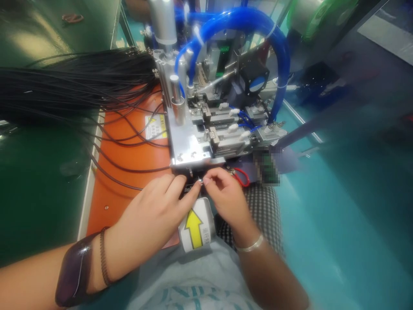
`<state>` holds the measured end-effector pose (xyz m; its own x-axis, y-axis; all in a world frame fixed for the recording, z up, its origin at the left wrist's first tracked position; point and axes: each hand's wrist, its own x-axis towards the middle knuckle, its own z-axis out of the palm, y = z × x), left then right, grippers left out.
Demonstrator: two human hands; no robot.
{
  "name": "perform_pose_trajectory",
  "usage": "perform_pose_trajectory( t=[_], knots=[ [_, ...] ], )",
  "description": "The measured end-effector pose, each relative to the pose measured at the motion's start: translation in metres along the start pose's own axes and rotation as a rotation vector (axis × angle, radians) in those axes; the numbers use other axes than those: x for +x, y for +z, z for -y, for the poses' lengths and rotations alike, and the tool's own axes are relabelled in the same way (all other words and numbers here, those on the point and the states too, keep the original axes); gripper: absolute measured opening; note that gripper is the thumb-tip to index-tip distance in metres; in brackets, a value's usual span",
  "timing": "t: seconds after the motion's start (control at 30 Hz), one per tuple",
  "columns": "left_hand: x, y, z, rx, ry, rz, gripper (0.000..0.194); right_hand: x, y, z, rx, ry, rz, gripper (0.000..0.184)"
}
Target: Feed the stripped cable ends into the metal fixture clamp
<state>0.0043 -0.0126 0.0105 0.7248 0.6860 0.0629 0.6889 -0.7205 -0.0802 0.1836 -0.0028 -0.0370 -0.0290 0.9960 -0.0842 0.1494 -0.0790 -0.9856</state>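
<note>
The right hand point(226, 196) pinches a shiny piece point(200, 182) near the machine point(193, 144), beside the left hand point(158, 206), whose grip is unclear.

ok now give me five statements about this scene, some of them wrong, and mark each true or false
1. The left hand and right hand have their fingertips close together. True.
2. The dark watch-like band is on the right hand's side. False: it is on the left hand's side.
3. The big looped hose is red. False: it is blue.
4. Black cables pass over the orange surface. True.
5. The yellow arrow points away from the machine. False: it points toward it.
</note>
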Motion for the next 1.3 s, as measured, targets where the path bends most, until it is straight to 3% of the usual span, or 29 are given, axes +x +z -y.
perform_pose_trajectory(
  t=[0.2,0.3,0.4,0.63,0.73,0.97,1.2,1.3],
  knots=[
    [0.003,-0.003,-0.003,0.019,-0.024,0.069,0.079,0.002,0.002,-0.003,0.002,0.090,0.037,0.008],
    [0.007,-0.006,-0.002,0.009,-0.034,0.121,0.078,0.005,0.002,-0.008,0.095,0.181,0.110,0.013],
    [0.010,-0.006,0.002,-0.006,-0.032,0.137,0.071,0.007,0.002,-0.013,0.178,0.238,0.101,0.015],
    [0.005,0.000,0.009,-0.045,0.038,-0.080,0.033,0.007,-0.004,-0.006,0.142,0.085,0.102,0.019],
    [0.005,0.000,0.009,-0.048,0.037,-0.124,0.026,0.008,-0.005,-0.004,0.107,0.038,0.075,0.013],
    [0.002,0.001,0.008,-0.029,0.031,-0.146,0.026,0.004,-0.002,0.000,-0.048,0.017,-0.011,0.010],
    [-0.001,-0.003,0.004,-0.006,-0.008,-0.115,0.021,0.005,0.000,-0.002,-0.058,0.136,-0.011,0.010],
    [-0.004,-0.009,0.000,0.042,-0.065,-0.031,0.017,0.002,-0.003,-0.004,-0.109,0.020,-0.037,0.004]
  ],
)
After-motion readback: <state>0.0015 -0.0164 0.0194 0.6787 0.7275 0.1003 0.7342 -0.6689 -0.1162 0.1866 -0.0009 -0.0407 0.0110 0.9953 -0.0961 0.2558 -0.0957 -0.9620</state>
